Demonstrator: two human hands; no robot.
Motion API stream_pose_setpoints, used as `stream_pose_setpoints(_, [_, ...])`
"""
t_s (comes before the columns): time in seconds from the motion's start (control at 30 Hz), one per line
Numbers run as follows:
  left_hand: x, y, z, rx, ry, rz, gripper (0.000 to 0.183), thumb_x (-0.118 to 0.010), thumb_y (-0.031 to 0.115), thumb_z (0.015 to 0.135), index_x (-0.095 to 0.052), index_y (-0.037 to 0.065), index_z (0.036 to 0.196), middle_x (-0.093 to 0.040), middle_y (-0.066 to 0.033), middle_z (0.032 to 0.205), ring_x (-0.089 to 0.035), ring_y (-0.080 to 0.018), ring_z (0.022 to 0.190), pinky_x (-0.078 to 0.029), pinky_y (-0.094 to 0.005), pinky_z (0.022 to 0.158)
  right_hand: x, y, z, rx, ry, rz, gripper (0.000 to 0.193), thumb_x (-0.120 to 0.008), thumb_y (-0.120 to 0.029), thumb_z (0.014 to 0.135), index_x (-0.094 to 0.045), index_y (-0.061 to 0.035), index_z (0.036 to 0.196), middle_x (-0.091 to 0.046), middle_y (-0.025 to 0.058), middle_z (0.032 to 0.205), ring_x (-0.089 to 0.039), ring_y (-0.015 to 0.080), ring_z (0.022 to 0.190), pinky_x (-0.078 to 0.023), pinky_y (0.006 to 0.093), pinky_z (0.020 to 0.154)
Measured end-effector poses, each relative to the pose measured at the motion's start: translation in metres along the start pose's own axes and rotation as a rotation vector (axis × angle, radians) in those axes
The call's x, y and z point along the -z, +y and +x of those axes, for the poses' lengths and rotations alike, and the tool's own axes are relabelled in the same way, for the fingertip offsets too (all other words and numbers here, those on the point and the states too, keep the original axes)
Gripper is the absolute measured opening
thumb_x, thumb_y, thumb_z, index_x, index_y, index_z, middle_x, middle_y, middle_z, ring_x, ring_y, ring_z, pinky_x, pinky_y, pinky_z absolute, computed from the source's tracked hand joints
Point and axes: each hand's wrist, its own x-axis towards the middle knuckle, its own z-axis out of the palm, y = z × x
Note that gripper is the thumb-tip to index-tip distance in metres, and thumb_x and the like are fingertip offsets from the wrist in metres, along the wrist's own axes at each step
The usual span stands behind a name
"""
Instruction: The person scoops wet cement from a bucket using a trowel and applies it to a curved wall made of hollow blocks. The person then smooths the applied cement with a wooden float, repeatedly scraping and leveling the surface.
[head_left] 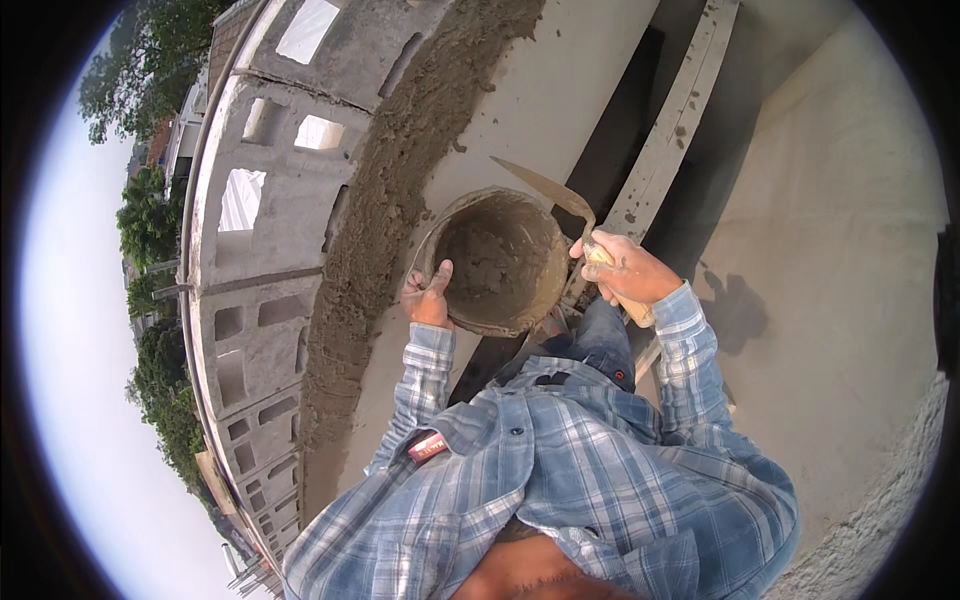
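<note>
My left hand [430, 298] grips the rim of a mortar-caked bucket [548, 245] at its left side, the thumb lying over the edge. Wet grey mortar [490, 262] coats the inside of the bucket. In my right hand [636, 272] is a trowel [548, 186], the fingers closed round its wooden handle. Its pointed blade reaches up and left, above the bucket's far right rim. To the left of the bucket, a thick band of rough wet mortar [385, 190] runs along the foot of a wall.
A pierced concrete block wall [265, 225] curves along the left, with trees [155, 225] beyond it. On the right, a narrow mortar-spotted plank [672, 125] lies beside dark gaps. A smooth grey surface [835, 250] rises farther right. My legs [600, 340] show below the bucket.
</note>
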Motion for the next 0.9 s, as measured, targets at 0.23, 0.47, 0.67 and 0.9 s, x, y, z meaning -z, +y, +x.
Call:
stream_pose_setpoints(0.23, [-0.053, 0.037, 0.009, -0.318, -0.428, 0.212, 0.044, -0.082, 0.002, 0.075, -0.04, 0.015, 0.068, -0.043, 0.0083, 0.069, -0.035, -0.0055, 0.063, -0.034, -0.0229, 0.062, -0.109, 0.068, 0.059, -0.03, 0.396, -0.928, 0.046, -0.051, -0.022, 0.091, -0.052, 0.0098, 0.124, -0.067, 0.0284, 0.104, -0.066, 0.0406, 0.097, -0.053, 0.0472, 0.086])
stream_pose_setpoints(0.47, [-0.045, 0.07, 0.023, -0.47, -0.528, 0.107, 0.04, -0.078, -0.002, 0.077, -0.043, 0.014, 0.067, -0.043, 0.0076, 0.068, -0.034, -0.0052, 0.061, -0.033, -0.0233, 0.059, -0.104, -0.022, 0.023, 0.13, 0.483, -0.913, 0.038, -0.051, -0.018, 0.089, -0.056, 0.0112, 0.114, -0.065, 0.0316, 0.103, -0.066, 0.0453, 0.093, -0.053, 0.0507, 0.084])
stream_pose_setpoints(0.67, [-0.049, 0.097, 0.025, -0.6, -0.557, 0.147, 0.042, -0.08, 0.002, 0.078, -0.042, 0.013, 0.065, -0.042, 0.0081, 0.066, -0.033, -0.0057, 0.06, -0.032, -0.0245, 0.056, -0.15, 0.007, 0.033, 0.201, 0.496, -1.234, 0.033, -0.046, -0.008, 0.092, -0.051, 0.0085, 0.121, -0.063, 0.0262, 0.108, -0.069, 0.0388, 0.091, -0.056, 0.045, 0.082])
stream_pose_setpoints(0.9, [-0.076, 0.106, -0.002, -0.652, -0.595, 0.141, 0.027, -0.078, 0.002, 0.079, -0.052, 0.006, 0.07, -0.047, 0.0076, 0.067, -0.038, -0.0047, 0.062, -0.034, -0.0228, 0.056, -0.106, 0.009, 0.041, 0.133, 0.715, -1.26, 0.028, -0.049, -0.01, 0.093, -0.049, 0.0081, 0.114, -0.063, 0.0205, 0.1, -0.069, 0.0351, 0.094, -0.059, 0.0409, 0.076])
